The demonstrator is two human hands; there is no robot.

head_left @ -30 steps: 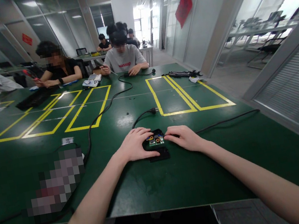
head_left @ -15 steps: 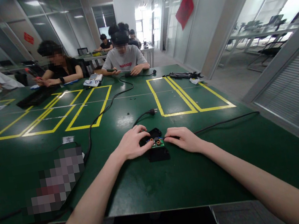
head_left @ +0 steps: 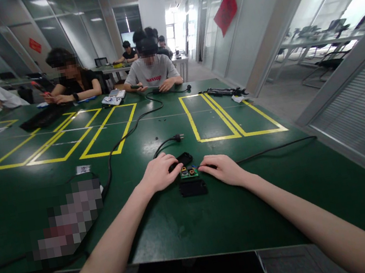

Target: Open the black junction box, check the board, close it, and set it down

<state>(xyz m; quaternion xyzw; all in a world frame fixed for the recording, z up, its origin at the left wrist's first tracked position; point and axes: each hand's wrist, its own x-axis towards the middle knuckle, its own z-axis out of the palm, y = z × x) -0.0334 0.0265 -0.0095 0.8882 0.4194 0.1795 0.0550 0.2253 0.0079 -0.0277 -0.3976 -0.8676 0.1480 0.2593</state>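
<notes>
A small green circuit board (head_left: 189, 174) with copper-coloured coils lies in front of me, between my hands. Just below it sits one black plastic case half (head_left: 193, 188); the other case half (head_left: 185, 158) rests tilted behind the board. My left hand (head_left: 160, 173) is closed at the board's left side, its thumb and fingers together; what they grip is hidden. At the right end of the board, my right hand (head_left: 222, 169) pinches a black cable (head_left: 273, 149) that runs off to the right. A black plug (head_left: 179, 137) on a short cord lies beyond my left hand.
A blurred-out object (head_left: 71, 217) lies at the left on the green table (head_left: 171, 232). A long black cord (head_left: 132, 131) crosses the middle. Yellow tape (head_left: 216, 139) marks rectangles farther back. A folded black tripod (head_left: 222, 92) lies at the far right. Other people sit opposite.
My left hand has shifted slightly left, and its thumb has come off the board's face. The plug and its cord have slid left. My right hand has barely moved.
</notes>
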